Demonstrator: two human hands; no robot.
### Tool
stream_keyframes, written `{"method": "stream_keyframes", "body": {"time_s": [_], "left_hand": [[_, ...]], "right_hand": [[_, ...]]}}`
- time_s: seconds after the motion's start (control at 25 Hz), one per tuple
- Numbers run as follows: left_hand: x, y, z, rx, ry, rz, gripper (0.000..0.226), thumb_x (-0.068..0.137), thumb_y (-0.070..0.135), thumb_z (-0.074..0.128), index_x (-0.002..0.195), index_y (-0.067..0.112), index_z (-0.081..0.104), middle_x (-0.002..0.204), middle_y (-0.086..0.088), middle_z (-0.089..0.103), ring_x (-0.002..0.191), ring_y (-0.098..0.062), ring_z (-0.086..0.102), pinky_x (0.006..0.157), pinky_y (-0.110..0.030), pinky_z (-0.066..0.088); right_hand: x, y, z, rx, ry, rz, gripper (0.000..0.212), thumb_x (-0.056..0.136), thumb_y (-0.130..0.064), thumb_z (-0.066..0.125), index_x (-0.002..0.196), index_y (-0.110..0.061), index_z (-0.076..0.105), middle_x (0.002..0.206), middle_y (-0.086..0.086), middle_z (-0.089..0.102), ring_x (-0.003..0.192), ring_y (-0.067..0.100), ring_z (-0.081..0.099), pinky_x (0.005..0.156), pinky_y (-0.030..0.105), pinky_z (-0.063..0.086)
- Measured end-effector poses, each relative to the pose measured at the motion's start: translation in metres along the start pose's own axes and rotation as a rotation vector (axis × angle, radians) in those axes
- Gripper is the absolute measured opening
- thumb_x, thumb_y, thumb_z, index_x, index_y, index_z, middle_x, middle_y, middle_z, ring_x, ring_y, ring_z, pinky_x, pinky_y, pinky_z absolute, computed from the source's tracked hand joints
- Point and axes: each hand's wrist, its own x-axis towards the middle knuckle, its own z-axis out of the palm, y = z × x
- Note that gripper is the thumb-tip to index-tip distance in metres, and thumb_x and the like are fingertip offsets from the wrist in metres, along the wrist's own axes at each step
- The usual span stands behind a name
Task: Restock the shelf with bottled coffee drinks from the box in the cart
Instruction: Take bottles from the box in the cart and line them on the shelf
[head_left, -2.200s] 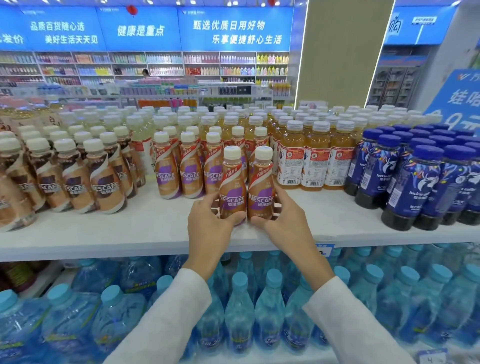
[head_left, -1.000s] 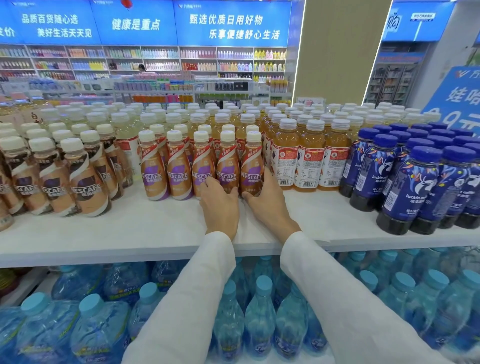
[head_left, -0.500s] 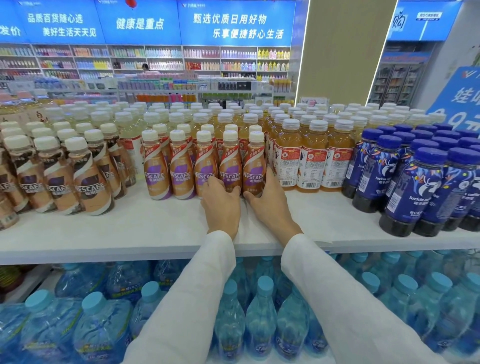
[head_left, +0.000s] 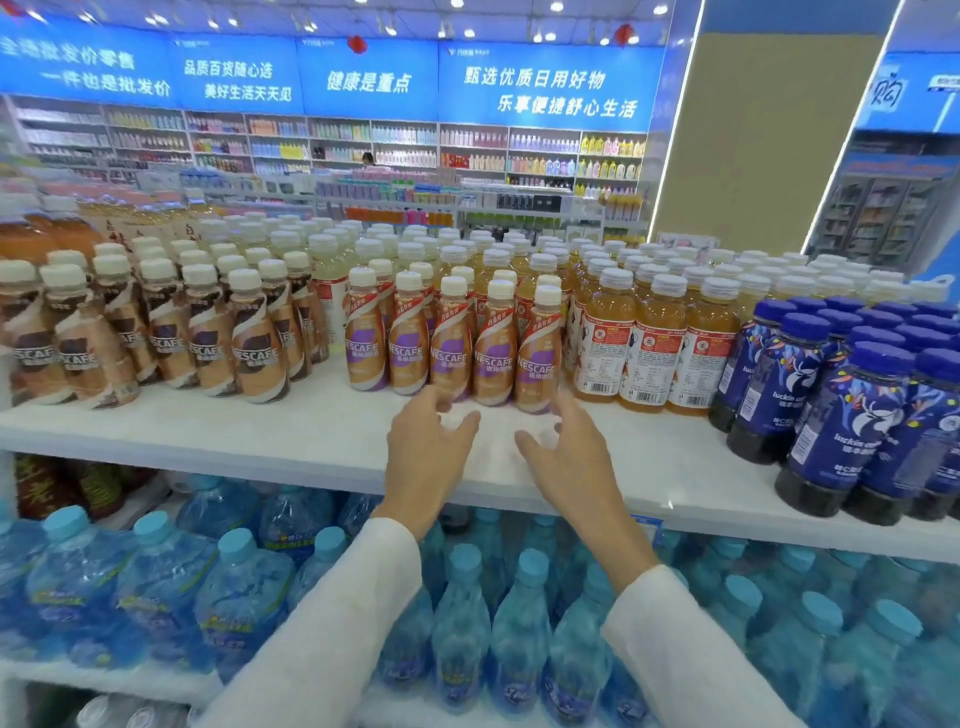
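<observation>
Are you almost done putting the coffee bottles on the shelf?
Done: five purple-label coffee bottles stand upright in a front row on the white shelf. In hand: nothing; the left hand and right hand hover open before that row. Left: bare shelf shows in front, so more might fit, but the box and cart are out of view, so I can't tell how many remain.

This is a shop, most likely a supermarket. A white shelf carries dense rows of identical goods: coffee bottles, orange tea bottles, dark drinks with blue caps. Wrapped water bottles fill the level below. Blue banners with Chinese slogans run above far wall shelving packed with goods, and glass-door coolers stand at the right.
</observation>
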Motion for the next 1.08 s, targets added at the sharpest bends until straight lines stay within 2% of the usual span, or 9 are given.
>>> {"method": "stream_keyframes", "body": {"time_s": [0.08, 0.2, 0.36, 0.48, 0.64, 0.76, 0.88, 0.96, 1.08], "left_hand": [[-0.026, -0.013, -0.027, 0.007, 0.014, 0.027, 0.035, 0.092, 0.038, 0.069, 0.123, 0.022, 0.064, 0.119, 0.008, 0.066, 0.110, -0.012, 0.059, 0.101, -0.034, 0.049], [-0.074, -0.048, -0.071, 0.074, 0.122, 0.038, 0.030, 0.093, 0.035, 0.069, 0.121, 0.023, 0.066, 0.116, 0.012, 0.066, 0.110, -0.005, 0.057, 0.100, -0.024, 0.044], [-0.143, -0.108, -0.135, 0.203, 0.277, -0.116, 0.033, 0.093, 0.039, 0.069, 0.123, 0.025, 0.066, 0.118, 0.017, 0.065, 0.111, -0.001, 0.056, 0.098, -0.016, 0.040], [-0.196, -0.148, -0.178, 0.251, 0.377, -0.293, 0.030, 0.092, 0.037, 0.070, 0.121, 0.026, 0.068, 0.114, 0.019, 0.066, 0.105, -0.003, 0.059, 0.090, -0.006, 0.037], [-0.275, -0.194, -0.232, 0.331, 0.471, -0.511, 0.027, 0.093, 0.031, 0.069, 0.119, 0.025, 0.068, 0.112, 0.008, 0.071, 0.093, -0.007, 0.063, 0.080, -0.013, 0.038], [-0.334, -0.232, -0.274, 0.347, 0.495, -0.700, 0.028, 0.095, 0.034, 0.066, 0.121, 0.024, 0.068, 0.109, 0.020, 0.063, 0.098, 0.001, 0.061, 0.087, -0.018, 0.043], [-0.386, -0.278, -0.312, 0.284, 0.547, -0.868, 0.029, 0.094, 0.037, 0.067, 0.121, 0.026, 0.067, 0.107, 0.027, 0.062, 0.102, 0.010, 0.059, 0.094, -0.022, 0.048], [-0.416, -0.313, -0.338, 0.286, 0.536, -1.001, 0.033, 0.095, 0.040, 0.065, 0.126, 0.026, 0.064, 0.115, 0.021, 0.062, 0.111, 0.000, 0.059, 0.096, -0.021, 0.045], [-0.449, -0.362, -0.372, 0.228, 0.518, -1.176, 0.038, 0.096, 0.042, 0.062, 0.130, 0.024, 0.062, 0.120, 0.014, 0.063, 0.114, -0.008, 0.060, 0.095, -0.021, 0.045]], "right_hand": [[-0.029, -0.010, 0.007, 0.020, -0.045, -0.060, 0.058, 0.096, -0.036, 0.063, 0.148, -0.025, 0.041, 0.148, -0.007, 0.047, 0.132, 0.014, 0.047, 0.112, 0.036, 0.040], [-0.074, -0.027, 0.027, 0.094, -0.162, -0.196, 0.048, 0.098, -0.037, 0.059, 0.144, -0.029, 0.045, 0.144, -0.017, 0.047, 0.131, 0.003, 0.043, 0.110, 0.026, 0.036], [-0.132, -0.040, 0.076, 0.164, -0.330, -0.269, 0.045, 0.097, -0.037, 0.060, 0.141, -0.031, 0.051, 0.140, -0.019, 0.049, 0.133, 0.001, 0.042, 0.111, 0.021, 0.031], [-0.174, -0.038, 0.126, 0.198, -0.492, -0.220, 0.044, 0.094, -0.035, 0.065, 0.137, -0.026, 0.057, 0.141, -0.008, 0.055, 0.134, 0.012, 0.048, 0.114, 0.034, 0.036], [-0.234, -0.038, 0.199, 0.125, -0.850, -0.167, 0.047, 0.094, -0.035, 0.063, 0.138, -0.018, 0.055, 0.135, 0.004, 0.060, 0.116, 0.020, 0.056, 0.095, 0.030, 0.041], [-0.284, -0.045, 0.253, 0.035, -1.091, -0.157, 0.056, 0.095, -0.040, 0.057, 0.146, -0.020, 0.046, 0.140, 0.000, 0.054, 0.132, 0.021, 0.050, 0.104, 0.030, 0.038], [-0.333, -0.058, 0.305, -0.001, -1.141, -0.088, 0.047, 0.092, -0.039, 0.065, 0.135, -0.022, 0.058, 0.135, -0.001, 0.059, 0.129, 0.021, 0.052, 0.107, 0.033, 0.039], [-0.361, -0.069, 0.341, -0.056, -1.166, -0.065, 0.042, 0.090, -0.039, 0.068, 0.129, -0.024, 0.063, 0.131, -0.001, 0.062, 0.123, 0.021, 0.056, 0.106, 0.033, 0.041], [-0.391, -0.091, 0.389, -0.135, -1.269, -0.034, 0.043, 0.093, -0.034, 0.066, 0.133, -0.021, 0.060, 0.134, 0.006, 0.061, 0.117, 0.023, 0.058, 0.101, 0.026, 0.041]]}}
